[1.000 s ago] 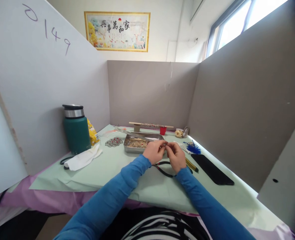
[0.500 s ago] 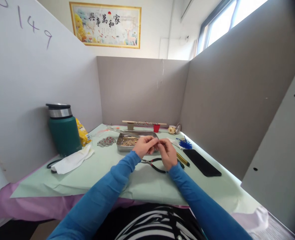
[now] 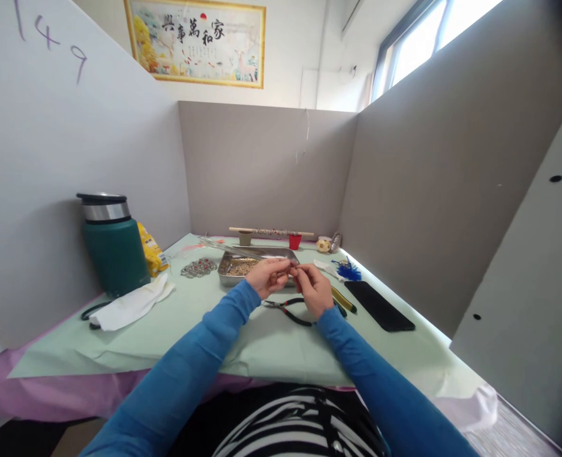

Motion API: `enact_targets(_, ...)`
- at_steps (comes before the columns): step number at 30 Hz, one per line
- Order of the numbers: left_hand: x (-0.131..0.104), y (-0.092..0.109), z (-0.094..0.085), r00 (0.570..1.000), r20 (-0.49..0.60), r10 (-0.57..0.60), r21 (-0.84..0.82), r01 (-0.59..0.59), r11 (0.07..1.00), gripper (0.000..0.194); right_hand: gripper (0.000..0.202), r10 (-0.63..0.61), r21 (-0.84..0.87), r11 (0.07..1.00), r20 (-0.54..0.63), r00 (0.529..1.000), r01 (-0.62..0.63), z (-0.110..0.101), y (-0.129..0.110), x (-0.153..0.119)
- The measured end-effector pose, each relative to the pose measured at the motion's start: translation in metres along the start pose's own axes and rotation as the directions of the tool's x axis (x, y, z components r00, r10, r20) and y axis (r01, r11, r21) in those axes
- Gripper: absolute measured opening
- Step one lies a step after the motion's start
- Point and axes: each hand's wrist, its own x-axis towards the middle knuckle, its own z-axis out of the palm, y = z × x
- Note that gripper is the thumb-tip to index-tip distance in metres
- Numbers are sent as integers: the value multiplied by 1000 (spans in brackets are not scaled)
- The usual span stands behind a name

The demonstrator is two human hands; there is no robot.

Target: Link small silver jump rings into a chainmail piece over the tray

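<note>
Closely, a small piece is pinched near the tray

What seems to be one small piece is gripped by the left hand and the right hand together, both closed at the tips; its shape is mostly hidden. The hands are brought tip to tip, probably so that the piece can be steadied from both sides. It is held before the tray's right half, where loose bits in the left half are kept within reach.

Below the hands, pliers are laid with their handles turned rightward, likely for easy grasping. A yellow tool is partly covered by the right hand; farther right, a black slab and a blue tassel are set.

Wires are rested over the tray's rim, perhaps to be picked up easily. Left of it, a beaded pile is gathered. Behind, a stick is propped on a brown cup and a red cup, seemingly so that its strung pieces are kept raised.

At far left, a flask, yellow bag and cloth are placed, apparently out of the way.
</note>
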Motion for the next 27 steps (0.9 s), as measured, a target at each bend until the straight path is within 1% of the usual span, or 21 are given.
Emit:
enact_targets(3,3,-3,-2,998,-58,5,50,-2,999,22,22,14,7,1000,-11,1000,-14,2,4,0)
enact_targets(5,5,-6,-3,995,-95,16,96,-7,995,22,22,45,23,999,-12,999,-45,4,6,1)
enact_targets(8,6,-9,-4,993,-116,17,140,-1,990,24,21,79,50,996,-18,997,-78,6,9,1)
enact_targets(14,6,-11,-3,992,-127,25,182,-1,983,26,21,49,51,998,-4,999,-49,6,6,3)
enact_targets(20,5,-9,-1,994,-90,66,215,-45,975,28,20,66,97,993,-37,997,-62,5,0,5)
enact_targets(24,4,-7,1,991,-87,99,286,-71,956,28,20,134,186,974,-10,991,-129,5,-2,7)
enact_targets(27,4,-7,0,989,-81,124,367,-86,926,28,21,209,261,941,53,977,-215,3,-1,9)
